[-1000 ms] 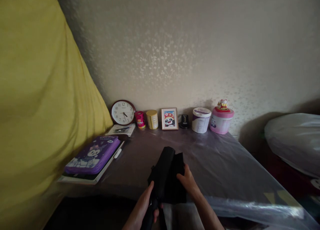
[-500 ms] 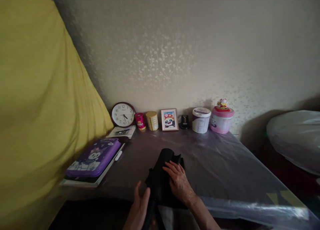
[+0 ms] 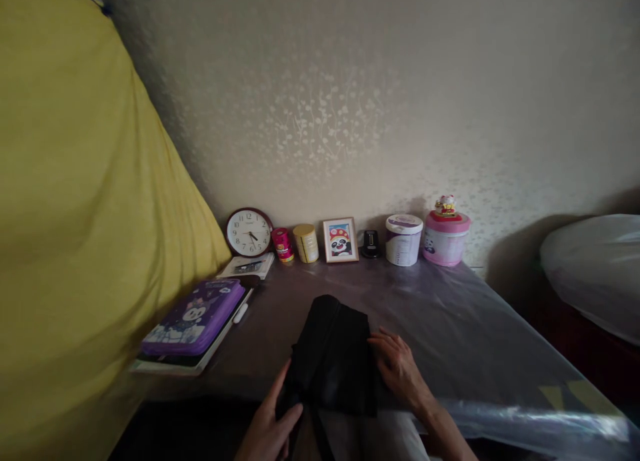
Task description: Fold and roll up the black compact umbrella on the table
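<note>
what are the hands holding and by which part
A black bundle: the left hand holds its lower left end; the right hand is at its right edge, grip unclear.

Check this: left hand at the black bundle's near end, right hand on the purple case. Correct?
Right hand isn't on the purple case: the head view shows it at the right edge of the black bundle. Left hand at near end: correct.

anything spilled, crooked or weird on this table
Nothing looks spilled or broken. Mildly odd: the figurine stands on the pink tub, back right, not the tabletop. The black item in front is too dark to check for damage.
</note>
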Demonstrator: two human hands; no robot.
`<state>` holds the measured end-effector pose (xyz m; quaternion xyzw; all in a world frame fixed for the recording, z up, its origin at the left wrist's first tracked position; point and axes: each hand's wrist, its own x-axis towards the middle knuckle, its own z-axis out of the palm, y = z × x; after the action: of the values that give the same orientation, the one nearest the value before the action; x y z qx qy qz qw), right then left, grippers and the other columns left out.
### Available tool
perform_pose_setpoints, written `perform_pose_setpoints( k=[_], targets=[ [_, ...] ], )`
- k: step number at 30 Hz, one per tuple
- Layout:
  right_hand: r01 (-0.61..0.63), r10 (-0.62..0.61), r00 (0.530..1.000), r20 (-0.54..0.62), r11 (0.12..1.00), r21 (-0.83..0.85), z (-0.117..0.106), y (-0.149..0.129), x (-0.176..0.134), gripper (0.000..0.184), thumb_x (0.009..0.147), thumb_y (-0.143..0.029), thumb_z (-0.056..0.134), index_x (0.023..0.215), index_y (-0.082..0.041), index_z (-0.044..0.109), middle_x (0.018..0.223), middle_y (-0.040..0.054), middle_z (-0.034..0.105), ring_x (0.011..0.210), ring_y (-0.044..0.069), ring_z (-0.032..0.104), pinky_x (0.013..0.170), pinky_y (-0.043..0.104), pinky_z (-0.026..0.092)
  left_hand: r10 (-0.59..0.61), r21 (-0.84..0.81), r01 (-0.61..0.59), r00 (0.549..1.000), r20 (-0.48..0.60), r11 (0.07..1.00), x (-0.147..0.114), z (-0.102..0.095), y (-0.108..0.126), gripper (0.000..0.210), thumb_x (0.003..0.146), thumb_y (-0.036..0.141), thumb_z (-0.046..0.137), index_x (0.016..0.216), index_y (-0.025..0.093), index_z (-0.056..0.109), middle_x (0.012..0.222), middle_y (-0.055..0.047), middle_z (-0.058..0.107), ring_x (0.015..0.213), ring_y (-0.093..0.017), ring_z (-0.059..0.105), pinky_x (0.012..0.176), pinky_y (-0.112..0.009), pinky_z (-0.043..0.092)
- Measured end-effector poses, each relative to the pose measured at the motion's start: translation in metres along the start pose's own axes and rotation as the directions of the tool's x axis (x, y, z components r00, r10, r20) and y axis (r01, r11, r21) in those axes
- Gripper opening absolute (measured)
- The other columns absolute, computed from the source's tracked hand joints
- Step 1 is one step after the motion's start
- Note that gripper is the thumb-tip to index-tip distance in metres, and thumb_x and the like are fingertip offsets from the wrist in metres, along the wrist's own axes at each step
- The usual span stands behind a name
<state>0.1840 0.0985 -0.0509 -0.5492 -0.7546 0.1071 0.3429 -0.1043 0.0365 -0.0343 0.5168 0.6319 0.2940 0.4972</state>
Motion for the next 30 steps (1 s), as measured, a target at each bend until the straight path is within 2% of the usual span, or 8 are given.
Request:
perform_pose_setpoints(
  k=[3, 6, 9, 12, 15, 22, 26, 30],
  targets=[
    [-0.017, 0.018, 1.000, -0.002, 0.998, 0.055, -0.003, 0.012, -0.006, 0.043, 0.070, -0.008, 0.040, 0.103, -0.018, 0.065, 0.107, 0.0089, 0.068, 0.118, 0.025, 0.051, 0.097, 0.045, 0.041, -0.081, -0.026, 0.081, 0.997, 0.010, 0.996, 0.001, -0.006, -0.003, 0.084, 0.082, 0.049, 0.049, 0.146, 0.025, 0.000, 0.058, 0.006, 0.054, 0.036, -0.011, 0.048, 0.034, -0.019, 0.033],
    [-0.045, 0.046, 0.999, -0.022, 0.996, 0.075, -0.002, 0.013, -0.009, 0.039, 0.073, -0.011, 0.039, 0.101, -0.018, 0.066, 0.107, 0.0098, 0.068, 0.114, 0.024, 0.054, 0.096, 0.042, 0.043, 0.056, 0.209, -0.036, 0.994, -0.089, 0.977, -0.003, -0.004, -0.003, 0.079, 0.086, 0.039, 0.045, 0.145, 0.030, -0.007, 0.098, -0.006, 0.063, 0.054, -0.012, 0.060, 0.047, -0.021, 0.043],
    [-0.078, 0.079, 0.997, -0.024, 0.995, 0.063, -0.001, 0.011, -0.009, 0.038, 0.075, -0.012, 0.039, 0.101, -0.018, 0.066, 0.108, 0.0095, 0.067, 0.111, 0.023, 0.056, 0.097, 0.042, 0.042, 0.246, 0.601, -0.109, 0.957, -0.151, 0.791, -0.009, 0.008, 0.006, 0.078, 0.087, 0.020, 0.043, 0.145, 0.033, -0.007, 0.124, -0.011, 0.051, 0.084, -0.016, 0.065, 0.066, -0.024, 0.048],
    [-0.098, 0.099, 0.995, -0.012, 0.993, 0.068, -0.002, 0.009, -0.010, 0.037, 0.076, -0.013, 0.039, 0.100, -0.018, 0.066, 0.108, 0.0094, 0.067, 0.109, 0.022, 0.057, 0.096, 0.040, 0.042, 0.194, 0.819, 0.029, 0.966, -0.170, 0.573, -0.012, 0.020, 0.018, 0.075, 0.086, 0.008, 0.038, 0.145, 0.035, -0.002, 0.123, -0.014, 0.049, 0.089, -0.020, 0.066, 0.067, -0.027, 0.048],
    [-0.122, 0.123, 0.992, -0.007, 0.989, 0.086, -0.004, 0.007, -0.010, 0.036, 0.075, -0.013, 0.039, 0.099, -0.018, 0.066, 0.106, 0.0091, 0.068, 0.105, 0.022, 0.059, 0.094, 0.039, 0.043, 0.133, 0.862, 0.056, 0.981, -0.141, 0.504, -0.012, 0.021, 0.024, 0.074, 0.086, 0.002, 0.031, 0.145, 0.034, 0.002, 0.109, -0.013, 0.058, 0.082, -0.020, 0.068, 0.067, -0.028, 0.047],
    [-0.118, 0.127, 0.990, -0.053, 0.982, 0.150, -0.004, 0.008, -0.011, 0.035, 0.074, -0.012, 0.039, 0.094, -0.021, 0.066, 0.097, 0.0063, 0.069, 0.095, 0.021, 0.061, 0.090, 0.037, 0.045, 0.276, 0.530, -0.184, 0.956, -0.099, 0.828, -0.004, -0.010, 0.029, 0.075, 0.079, 0.008, 0.045, 0.144, 0.030, 0.015, 0.121, -0.007, 0.061, 0.105, -0.018, 0.062, 0.083, -0.025, 0.045],
    [-0.121, 0.143, 0.985, -0.097, 0.971, 0.204, -0.004, 0.010, -0.013, 0.034, 0.074, -0.015, 0.039, 0.095, -0.020, 0.066, 0.094, 0.0073, 0.068, 0.091, 0.021, 0.062, 0.084, 0.035, 0.047, 0.093, 0.060, -0.088, 0.991, -0.096, 0.994, -0.008, -0.014, 0.043, 0.053, 0.076, 0.036, 0.056, 0.124, 0.021, 0.038, 0.069, 0.003, 0.065, 0.039, -0.011, 0.052, 0.038, -0.020, 0.038],
    [-0.139, 0.173, 0.979, -0.106, 0.952, 0.273, -0.010, 0.007, -0.015, 0.031, 0.076, -0.022, 0.037, 0.085, -0.019, 0.067, 0.083, 0.0073, 0.067, 0.080, 0.021, 0.062, 0.073, 0.032, 0.049, 0.124, -0.137, -0.117, 0.992, 0.040, 0.984, -0.019, -0.009, 0.061, 0.037, 0.071, 0.053, 0.057, 0.088, 0.021, 0.048, 0.046, 0.011, 0.045, 0.028, -0.006, 0.031, 0.031, -0.019, 0.029]
  ],
)
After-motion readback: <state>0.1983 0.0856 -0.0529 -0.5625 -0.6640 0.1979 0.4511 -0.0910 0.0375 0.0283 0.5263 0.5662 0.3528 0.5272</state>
